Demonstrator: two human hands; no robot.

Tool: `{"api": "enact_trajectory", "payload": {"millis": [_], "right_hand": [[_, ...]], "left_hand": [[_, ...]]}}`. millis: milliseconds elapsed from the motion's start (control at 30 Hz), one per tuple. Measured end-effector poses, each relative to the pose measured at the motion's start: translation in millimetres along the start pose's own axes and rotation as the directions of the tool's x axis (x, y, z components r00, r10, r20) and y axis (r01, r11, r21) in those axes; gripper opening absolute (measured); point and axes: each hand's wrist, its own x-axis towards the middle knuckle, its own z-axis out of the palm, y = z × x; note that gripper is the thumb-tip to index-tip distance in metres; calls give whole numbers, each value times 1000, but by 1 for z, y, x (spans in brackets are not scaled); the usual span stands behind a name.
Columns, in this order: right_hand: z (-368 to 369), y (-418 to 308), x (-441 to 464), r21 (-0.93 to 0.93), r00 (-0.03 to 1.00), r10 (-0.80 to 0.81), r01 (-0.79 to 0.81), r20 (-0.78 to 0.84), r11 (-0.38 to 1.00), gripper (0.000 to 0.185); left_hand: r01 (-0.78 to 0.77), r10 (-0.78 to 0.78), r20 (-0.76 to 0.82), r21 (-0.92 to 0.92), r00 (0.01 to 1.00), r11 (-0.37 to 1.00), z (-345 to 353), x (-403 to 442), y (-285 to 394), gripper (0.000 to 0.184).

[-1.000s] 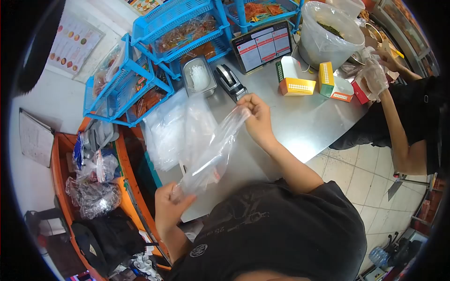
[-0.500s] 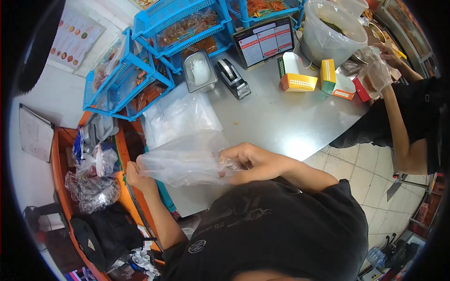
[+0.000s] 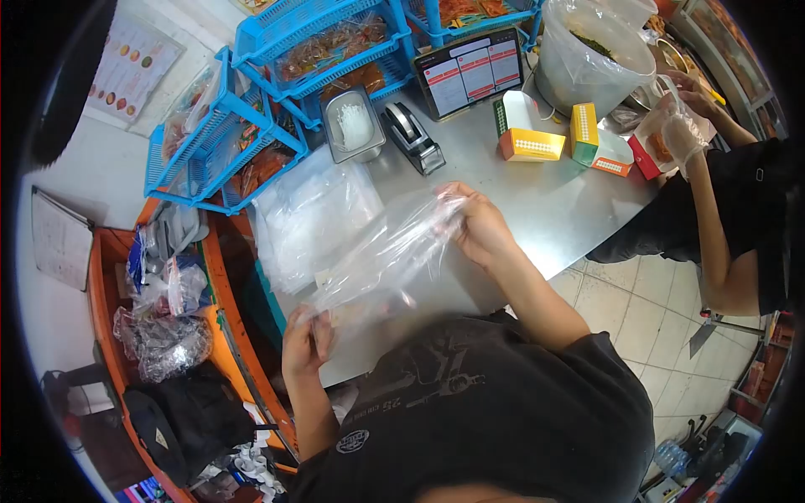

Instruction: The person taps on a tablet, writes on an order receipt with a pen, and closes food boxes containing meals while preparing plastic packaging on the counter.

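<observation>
A clear plastic bag (image 3: pixel 390 247) is stretched slantwise between my two hands, above the near part of the metal table. My left hand (image 3: pixel 307 339) pinches its lower left end. Up and to the right, my right hand (image 3: pixel 480 225) grips the other end near the bag's top corner. Under and left of it lies a stack of clear plastic bags (image 3: pixel 314 210). Just beyond my right hand stands a black tape dispenser (image 3: pixel 414 138), beside a metal container (image 3: pixel 355 126) holding white, thin pieces I cannot make out clearly.
Blue baskets (image 3: pixel 222 138) with packed food stand at the back left. A tablet (image 3: pixel 471 74), open boxes (image 3: pixel 532 134) and a lined bucket (image 3: pixel 591 67) are along the back. At right, a co-worker's gloved hand (image 3: pixel 683 138) holds a food box. An orange cabinet (image 3: pixel 239 352) borders the left.
My right hand has moved up and away, and my left hand right and slightly down. The bag now stretches diagonally between them. The co-worker's gloved hand shifted slightly.
</observation>
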Motion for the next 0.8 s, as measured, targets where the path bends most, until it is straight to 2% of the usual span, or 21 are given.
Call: {"api": "enact_trajectory", "payload": {"millis": [33, 67, 100, 167, 200, 300, 333, 400, 500, 633, 733, 800], "right_hand": [[4, -13, -9, 22, 995, 85, -86, 60, 996, 11], [4, -22, -20, -58, 958, 178, -170, 224, 984, 15], [3, -25, -26, -152, 922, 231, -192, 309, 969, 16], [2, -27, -36, -343, 819, 352, -204, 454, 917, 18], [9, -32, -43, -347, 817, 357, -206, 454, 915, 22], [11, -38, -46, -298, 916, 218, -116, 337, 948, 22], [11, -39, -45, -272, 921, 201, -110, 333, 956, 20], [9, -41, -44, -219, 933, 168, -100, 318, 971, 14], [4, -45, -44, -145, 913, 204, -162, 353, 976, 20], [4, -43, -42, -87, 935, 126, -103, 333, 991, 20], [2, -41, -41, -33, 951, 86, -79, 297, 996, 20], [2, -39, -42, 2, 958, 90, -95, 274, 996, 21]], "left_hand": [[50, -50, 54, 15, 997, 999, -5, -2, -5, 22], [2, 11, 90, -146, 996, 989, -26, -4, -6, 23], [-70, 59, -79, -148, 995, 986, -19, -6, 0, 24], [-213, 149, -405, -117, 902, 970, 15, -15, 30, 26], [-282, 305, -486, 122, 819, 952, 50, -14, 38, 24], [-272, 329, -292, 220, 898, 937, 36, -20, 46, 21], [-259, 332, -357, 237, 873, 936, 42, -19, 45, 18], [-239, 312, -297, 259, 902, 936, 46, -16, 48, 22], [-225, 303, -247, 298, 921, 928, 46, -14, 49, 26], [-181, 271, -234, 343, 934, 922, 47, -11, 51, 29], [-220, 295, -151, 380, 943, 898, 38, -11, 48, 25], [-169, 301, -198, 499, 933, 850, 36, -5, 42, 22]]}}
